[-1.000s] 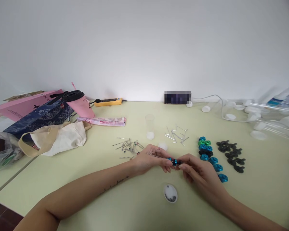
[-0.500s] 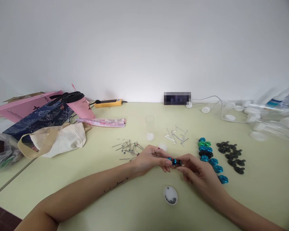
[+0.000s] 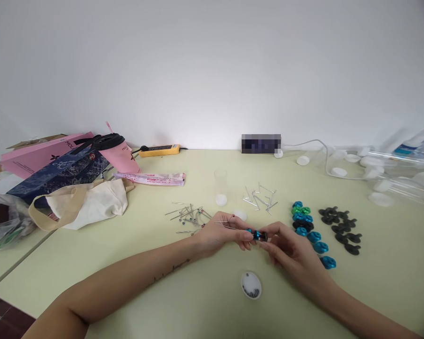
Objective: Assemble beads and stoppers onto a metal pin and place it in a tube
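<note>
Just above the table, a small blue and black fitting (image 3: 257,235) is held between both hands. My left hand (image 3: 221,234) pinches its left end between thumb and fingers; a thin metal rod (image 3: 226,222) runs across that hand. The fingertips of my right hand (image 3: 291,249) close on the fitting's dark right end. Part of the fitting is hidden by the fingers. Below the hands lies a small white dish (image 3: 250,278) with tiny dark pieces in it. To the right, blue metal parts (image 3: 313,237) stand in rows, with a green one (image 3: 305,210) and black ones among them.
Black curved pieces (image 3: 342,229) lie at the right. Thin metal rods (image 3: 189,215) and silver bent pieces (image 3: 259,197) are scattered behind the hands, near a clear tube (image 3: 220,183). A pink cup (image 3: 122,157), cloth bag (image 3: 99,202) and power strip (image 3: 159,150) are at the left.
Both hands keep their hold on the fitting, with only slight finger movement. The whole view has shifted very slightly.
</note>
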Tool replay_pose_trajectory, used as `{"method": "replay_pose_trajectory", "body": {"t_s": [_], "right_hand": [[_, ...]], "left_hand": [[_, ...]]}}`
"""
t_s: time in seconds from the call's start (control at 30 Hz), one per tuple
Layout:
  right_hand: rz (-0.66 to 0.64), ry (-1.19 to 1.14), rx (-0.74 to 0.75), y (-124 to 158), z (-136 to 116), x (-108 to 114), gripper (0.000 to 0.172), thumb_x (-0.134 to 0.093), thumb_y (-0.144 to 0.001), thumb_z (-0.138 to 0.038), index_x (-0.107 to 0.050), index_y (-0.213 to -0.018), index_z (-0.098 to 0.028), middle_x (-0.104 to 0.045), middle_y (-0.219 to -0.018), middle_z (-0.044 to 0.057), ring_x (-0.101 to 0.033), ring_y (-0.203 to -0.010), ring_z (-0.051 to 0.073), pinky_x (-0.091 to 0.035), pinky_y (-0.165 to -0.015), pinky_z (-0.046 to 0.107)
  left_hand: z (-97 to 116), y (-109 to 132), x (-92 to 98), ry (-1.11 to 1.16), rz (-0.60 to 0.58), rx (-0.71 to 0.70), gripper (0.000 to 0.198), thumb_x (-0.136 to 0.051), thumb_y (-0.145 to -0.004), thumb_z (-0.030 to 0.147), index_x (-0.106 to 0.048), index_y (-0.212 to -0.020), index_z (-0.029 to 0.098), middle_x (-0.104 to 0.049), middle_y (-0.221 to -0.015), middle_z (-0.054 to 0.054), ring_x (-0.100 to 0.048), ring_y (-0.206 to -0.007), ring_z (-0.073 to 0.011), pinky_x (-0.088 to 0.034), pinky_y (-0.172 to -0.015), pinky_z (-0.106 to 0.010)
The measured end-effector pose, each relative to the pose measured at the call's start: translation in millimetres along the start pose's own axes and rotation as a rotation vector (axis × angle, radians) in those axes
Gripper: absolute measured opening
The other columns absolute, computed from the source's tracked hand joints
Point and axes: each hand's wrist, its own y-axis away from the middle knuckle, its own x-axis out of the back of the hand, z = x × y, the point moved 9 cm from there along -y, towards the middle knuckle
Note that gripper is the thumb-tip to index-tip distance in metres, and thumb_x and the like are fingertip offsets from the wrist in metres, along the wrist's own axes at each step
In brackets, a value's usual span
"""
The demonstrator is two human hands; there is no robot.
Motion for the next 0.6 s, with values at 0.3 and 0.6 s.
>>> {"method": "replay_pose_trajectory", "body": {"t_s": [0.3,0.6], "right_hand": [[-0.052,-0.052,-0.032,0.5,5.2,-4.0,0.031,-0.05,-0.091,-0.048,-0.059,-0.084,-0.02,-0.049,-0.056,-0.004,-0.043,-0.054,0.012,-0.031,-0.051,0.024],[-0.076,-0.048,-0.054,0.5,8.0,-4.0,0.039,-0.045,-0.093,-0.051,-0.059,-0.075,-0.019,-0.051,-0.059,-0.002,-0.044,-0.056,0.013,-0.032,-0.052,0.025]], "left_hand": [[-1.6,-0.2,0.3,-0.008,0.0,0.006,0.027,-0.083,-0.063,0.026,-0.072,-0.079,0.008,-0.068,-0.063,-0.006,-0.063,-0.057,-0.0124,-0.05,-0.059,-0.024],[-2.3,-0.5,-0.4,0.001,-0.022,0.003,0.026,-0.083,-0.063,0.024,-0.073,-0.081,0.008,-0.069,-0.066,-0.007,-0.064,-0.058,-0.0137,-0.051,-0.058,-0.025]]}}
